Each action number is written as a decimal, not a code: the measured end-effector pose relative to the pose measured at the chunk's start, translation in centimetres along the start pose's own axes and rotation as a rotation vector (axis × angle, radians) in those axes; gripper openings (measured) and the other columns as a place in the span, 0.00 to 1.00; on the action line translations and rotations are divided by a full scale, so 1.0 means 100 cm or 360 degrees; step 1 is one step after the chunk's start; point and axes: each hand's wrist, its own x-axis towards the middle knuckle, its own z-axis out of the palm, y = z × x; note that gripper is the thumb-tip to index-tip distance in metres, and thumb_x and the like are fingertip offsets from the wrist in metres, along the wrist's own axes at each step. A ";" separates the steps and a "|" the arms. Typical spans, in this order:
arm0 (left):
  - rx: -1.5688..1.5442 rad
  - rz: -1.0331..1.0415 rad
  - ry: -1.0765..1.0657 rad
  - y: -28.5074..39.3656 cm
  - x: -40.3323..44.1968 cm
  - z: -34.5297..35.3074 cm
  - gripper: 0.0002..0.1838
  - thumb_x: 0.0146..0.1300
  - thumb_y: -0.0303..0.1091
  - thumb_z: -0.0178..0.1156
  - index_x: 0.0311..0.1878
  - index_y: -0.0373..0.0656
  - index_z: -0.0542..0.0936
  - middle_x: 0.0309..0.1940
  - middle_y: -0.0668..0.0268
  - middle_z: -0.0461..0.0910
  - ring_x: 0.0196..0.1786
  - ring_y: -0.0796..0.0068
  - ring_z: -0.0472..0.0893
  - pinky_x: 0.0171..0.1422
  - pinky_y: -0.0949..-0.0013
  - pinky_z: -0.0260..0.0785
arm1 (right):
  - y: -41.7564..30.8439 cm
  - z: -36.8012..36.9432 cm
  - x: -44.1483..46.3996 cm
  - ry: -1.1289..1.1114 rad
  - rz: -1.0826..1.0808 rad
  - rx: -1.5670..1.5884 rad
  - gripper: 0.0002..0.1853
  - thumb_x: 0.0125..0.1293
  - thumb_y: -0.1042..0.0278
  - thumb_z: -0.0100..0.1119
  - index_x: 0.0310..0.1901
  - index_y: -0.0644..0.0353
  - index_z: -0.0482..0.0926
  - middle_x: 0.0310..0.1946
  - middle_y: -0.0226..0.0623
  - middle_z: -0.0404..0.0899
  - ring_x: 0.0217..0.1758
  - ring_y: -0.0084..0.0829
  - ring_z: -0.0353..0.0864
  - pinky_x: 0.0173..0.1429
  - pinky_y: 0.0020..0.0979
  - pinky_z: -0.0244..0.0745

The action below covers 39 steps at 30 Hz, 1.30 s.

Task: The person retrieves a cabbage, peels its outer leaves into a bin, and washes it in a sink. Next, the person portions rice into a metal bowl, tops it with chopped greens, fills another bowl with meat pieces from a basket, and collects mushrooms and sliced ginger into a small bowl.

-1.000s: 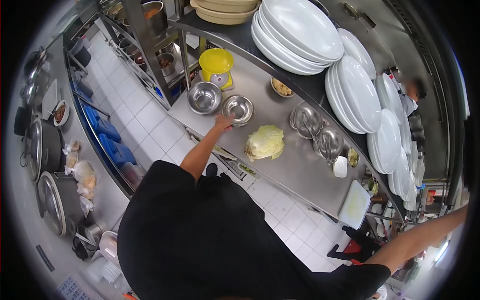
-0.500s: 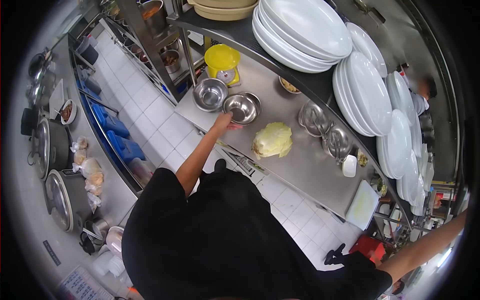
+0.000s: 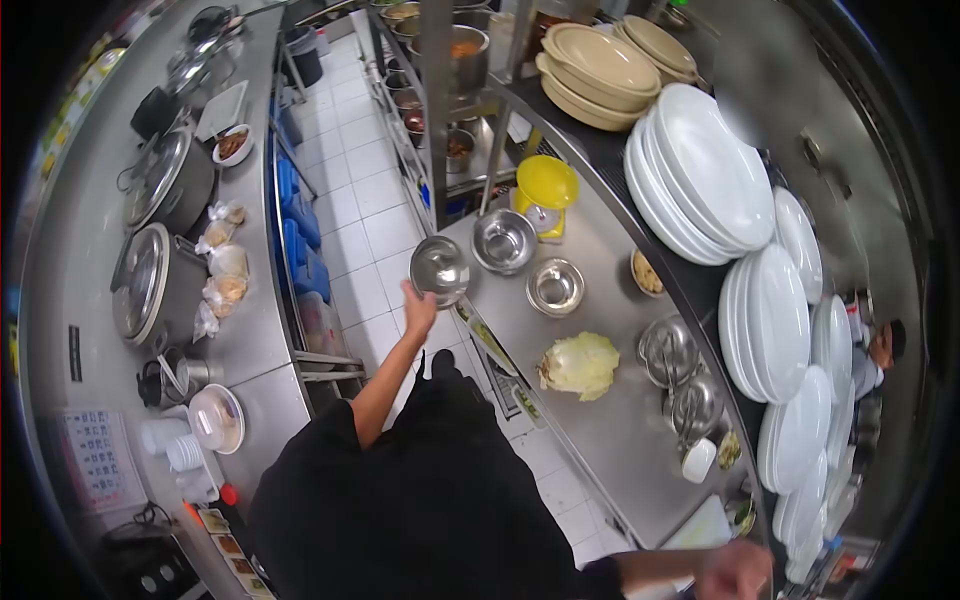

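My left hand (image 3: 420, 305) grips the rim of a stainless steel bowl (image 3: 440, 270), held out over the aisle beside the counter's left end. A second steel bowl (image 3: 503, 241) stands on the counter in front of the yellow scale (image 3: 546, 190). To its right sits another steel bowl (image 3: 555, 287). A pale cabbage (image 3: 581, 364) lies nearer the counter's front edge. At the lower right, my right hand (image 3: 735, 572) is raised near the cutting board and smeared by motion, so its fingers cannot be made out.
Stacked white oval plates (image 3: 770, 330) and beige dishes (image 3: 600, 70) fill the shelf above the counter (image 3: 620, 470). Steel bowls with utensils (image 3: 693, 405) and a white cutting board (image 3: 703, 527) stand to the right. Lidded pots (image 3: 142, 282) occupy the left counter. A person (image 3: 880, 350) is at far right.
My left hand has lifted a steel bowl off the counter and carried it left over the aisle. My right hand has come into view. The camera view has turned left.
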 end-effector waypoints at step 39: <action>-0.0492 -0.0323 -0.0850 0.193 0.499 -0.294 0.31 0.71 0.50 0.51 0.64 0.31 0.68 0.59 0.55 0.73 0.63 0.68 0.69 0.70 0.67 0.56 | 0.241 1.161 -0.130 -0.3140 0.0975 -0.0354 0.22 0.55 0.68 0.62 0.54 0.53 0.83 0.36 0.38 0.87 0.35 0.33 0.87 0.35 0.37 0.82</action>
